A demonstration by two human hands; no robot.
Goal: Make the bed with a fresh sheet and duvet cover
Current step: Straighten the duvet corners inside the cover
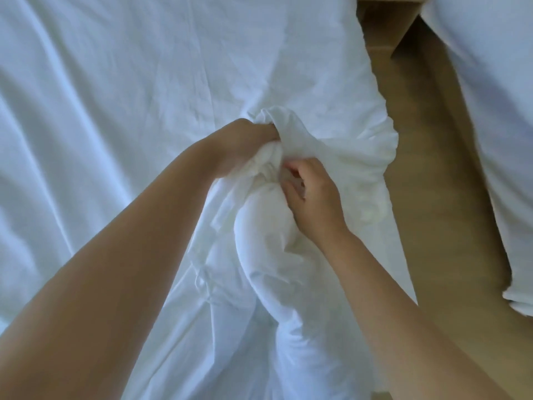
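A white duvet cover [138, 82] lies spread and creased over the bed. Near its right edge a bunched corner of the duvet [265, 235] bulges inside the cloth, running down toward me. My left hand [239, 145] grips a gathered wad of the white fabric at the top of the bulge, fingers buried in the folds. Just to its right, my right hand [311, 194] pinches the cloth with curled fingers against the padded bulge. Both forearms reach in from the bottom of the view.
A strip of tan wooden floor [427, 174] runs along the right side of the bed. Beyond it lies a second bed with white bedding [496, 111]. A wooden piece of furniture [383, 21] stands at the top right between them.
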